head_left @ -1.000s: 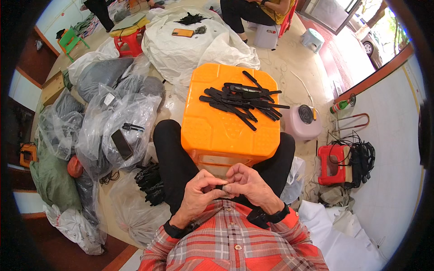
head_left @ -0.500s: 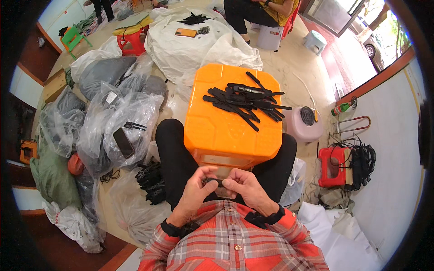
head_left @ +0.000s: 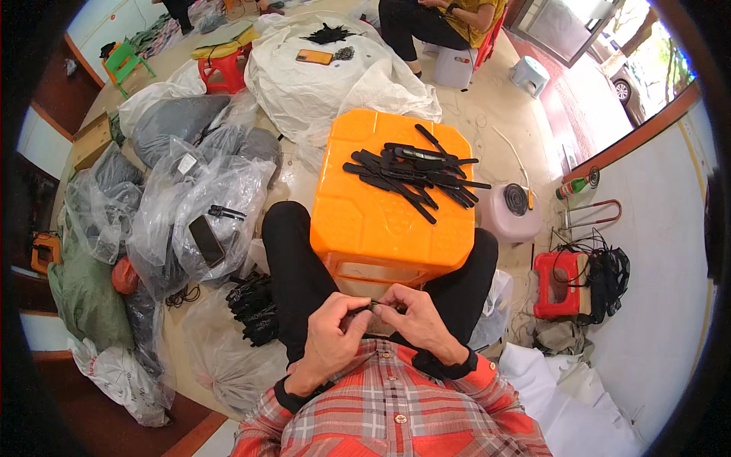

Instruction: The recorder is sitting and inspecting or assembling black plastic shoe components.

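Note:
My left hand (head_left: 332, 335) and my right hand (head_left: 420, 323) meet in front of my belly, between my knees. Both are closed, pinching a small black strip (head_left: 371, 306) between thumbs and fingers. Most of the strip is hidden by the fingers. Just beyond my hands stands an orange plastic stool (head_left: 346, 228). On its far half lies a loose pile of black strips (head_left: 407, 174) with rounded ends, crossing one another. A bundle of black pieces (head_left: 255, 308) rests beside my left knee.
Clear plastic bags of grey goods (head_left: 160, 221) crowd the left, with a dark phone (head_left: 207, 241) on top. To the right are a pinkish container (head_left: 512, 217) and a red stool (head_left: 554, 286). A white sheet (head_left: 285, 84) lies ahead; a seated person (head_left: 438, 30) is beyond.
My fingers have shifted around the strip, and the left hand has turned so less of the strip shows. The pile on the stool is unchanged.

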A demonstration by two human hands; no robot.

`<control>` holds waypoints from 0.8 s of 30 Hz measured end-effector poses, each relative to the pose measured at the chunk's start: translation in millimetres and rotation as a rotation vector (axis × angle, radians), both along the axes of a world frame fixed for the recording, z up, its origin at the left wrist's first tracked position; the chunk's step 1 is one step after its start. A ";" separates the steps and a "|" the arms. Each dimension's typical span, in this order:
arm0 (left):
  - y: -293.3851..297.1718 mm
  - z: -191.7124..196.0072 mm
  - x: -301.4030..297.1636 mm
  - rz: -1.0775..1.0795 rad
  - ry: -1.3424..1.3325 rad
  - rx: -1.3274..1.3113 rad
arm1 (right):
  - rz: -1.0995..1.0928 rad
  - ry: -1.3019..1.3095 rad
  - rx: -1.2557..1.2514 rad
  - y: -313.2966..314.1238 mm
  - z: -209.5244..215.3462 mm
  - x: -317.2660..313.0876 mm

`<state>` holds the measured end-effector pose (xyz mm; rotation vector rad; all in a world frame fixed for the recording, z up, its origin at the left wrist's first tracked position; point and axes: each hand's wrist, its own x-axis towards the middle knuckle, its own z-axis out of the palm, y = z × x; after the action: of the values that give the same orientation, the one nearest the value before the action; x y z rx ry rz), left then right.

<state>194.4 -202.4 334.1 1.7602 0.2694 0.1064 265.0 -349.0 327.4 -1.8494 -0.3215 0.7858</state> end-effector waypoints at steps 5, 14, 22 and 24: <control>9.3 -7.9 3.7 0.191 0.185 -0.481 | -0.088 -0.062 0.109 9.2 -11.7 -6.2; 24.2 -15.7 -21.0 0.387 -0.019 -0.002 | 0.059 -0.011 0.091 53.8 -10.5 -8.1; 181.4 -117.3 -113.1 1.067 0.060 -0.638 | 0.276 0.243 0.121 86.0 -15.6 -8.5; 196.3 -186.5 -155.0 1.114 0.170 -0.770 | 0.263 0.300 0.095 80.4 -18.4 -7.9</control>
<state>39.4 -6.2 147.6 0.6958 1.2172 0.5665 257.1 -268.6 309.0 -1.5906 -0.4062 1.1922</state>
